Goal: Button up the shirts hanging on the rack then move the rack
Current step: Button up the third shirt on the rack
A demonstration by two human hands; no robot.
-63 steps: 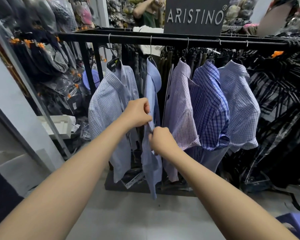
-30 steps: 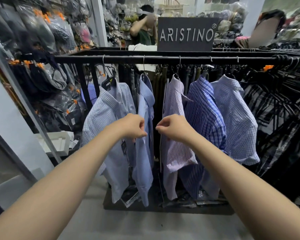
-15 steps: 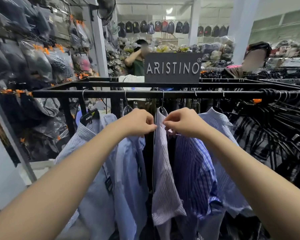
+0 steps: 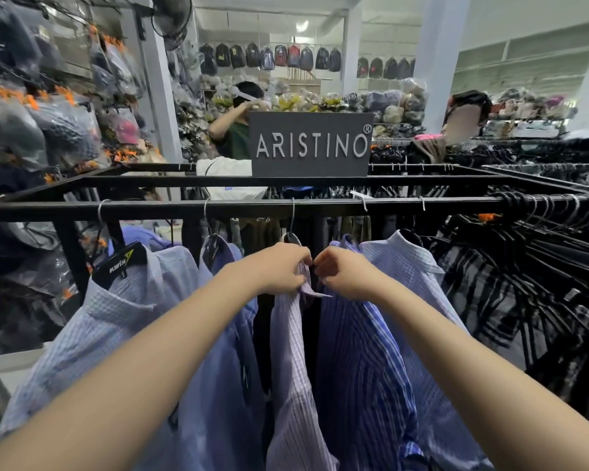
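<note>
The lilac shirt (image 4: 293,368) is pinched at the collar from both sides: the fingers of the left hand (image 4: 276,270) are curled on one edge, those of the right hand (image 4: 347,278) on the other, level and equally near. The placket is hung straight down from them, directly below the rail (image 4: 320,207). Behind the rail a sign (image 4: 310,144) is stood.

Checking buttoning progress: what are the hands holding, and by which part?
The left hand and right hand each pinch the lilac shirt at its collar opening, just under the hanger.
</note>
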